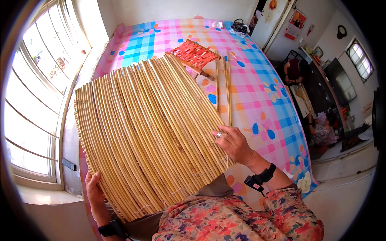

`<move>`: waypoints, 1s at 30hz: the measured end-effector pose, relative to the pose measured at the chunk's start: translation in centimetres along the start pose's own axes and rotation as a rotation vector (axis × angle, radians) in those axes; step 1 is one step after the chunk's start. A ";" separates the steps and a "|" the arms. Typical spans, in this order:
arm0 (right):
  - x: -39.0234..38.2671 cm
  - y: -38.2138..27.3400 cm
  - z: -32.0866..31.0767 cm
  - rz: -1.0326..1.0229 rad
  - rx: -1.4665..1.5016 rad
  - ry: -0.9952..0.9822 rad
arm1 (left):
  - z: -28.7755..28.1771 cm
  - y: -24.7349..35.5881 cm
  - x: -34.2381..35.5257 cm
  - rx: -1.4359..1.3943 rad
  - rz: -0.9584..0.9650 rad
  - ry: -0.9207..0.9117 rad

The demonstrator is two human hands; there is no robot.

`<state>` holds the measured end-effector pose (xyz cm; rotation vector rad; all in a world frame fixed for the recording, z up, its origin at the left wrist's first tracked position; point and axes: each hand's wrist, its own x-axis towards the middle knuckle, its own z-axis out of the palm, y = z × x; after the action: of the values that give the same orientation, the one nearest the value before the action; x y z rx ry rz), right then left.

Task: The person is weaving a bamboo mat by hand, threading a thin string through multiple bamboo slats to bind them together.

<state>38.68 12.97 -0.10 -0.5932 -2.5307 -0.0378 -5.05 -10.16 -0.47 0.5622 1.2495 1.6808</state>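
A large mat of thin yellowish sticks (140, 136), tied side by side with string, spreads out in front of me, tilted over my lap. My left hand (95, 188) grips its lower left edge, the thumb on the near face and the other fingers mostly hidden behind. At the right edge, my right hand (232, 143) wears a ring and closes on the outermost sticks between thumb and fingers. Loose ends of string (197, 174) show along the mat's lower edge. Beyond the mat lies a small wooden frame woven with red strips (195, 54).
Several loose thin sticks (227, 90) lie on the checked, flowered bedsheet (257, 104). A black bag (239, 26) sits at the far end. A barred window (36, 92) is on the left, a remote control (69, 164) by its sill. Two people (295, 71) sit at the right.
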 end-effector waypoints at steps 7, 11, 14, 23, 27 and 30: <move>0.2 -0.2 0.2 -0.072 0.020 0.036 | 0.4 0.1 -0.6 -0.012 -0.024 0.027; 0.1 0.4 0.7 -0.152 0.088 -0.009 | 0.7 0.1 -1.5 0.014 -0.024 0.076; 0.5 0.2 0.2 -0.118 0.091 -0.018 | 1.4 0.1 -1.6 0.015 -0.024 0.082; 0.4 0.4 0.7 -0.128 0.144 0.001 | 1.0 0.9 -2.1 0.030 -0.023 0.066; 0.3 0.5 0.8 -0.235 0.119 -0.009 | 1.4 1.3 -2.5 0.060 0.009 0.100; 0.5 0.6 0.9 -0.275 0.128 -0.019 | 1.3 1.4 -2.5 0.080 0.003 0.104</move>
<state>38.11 13.86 -0.72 -0.1944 -2.5920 0.0314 -3.45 -11.75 1.74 0.5298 1.3963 1.6867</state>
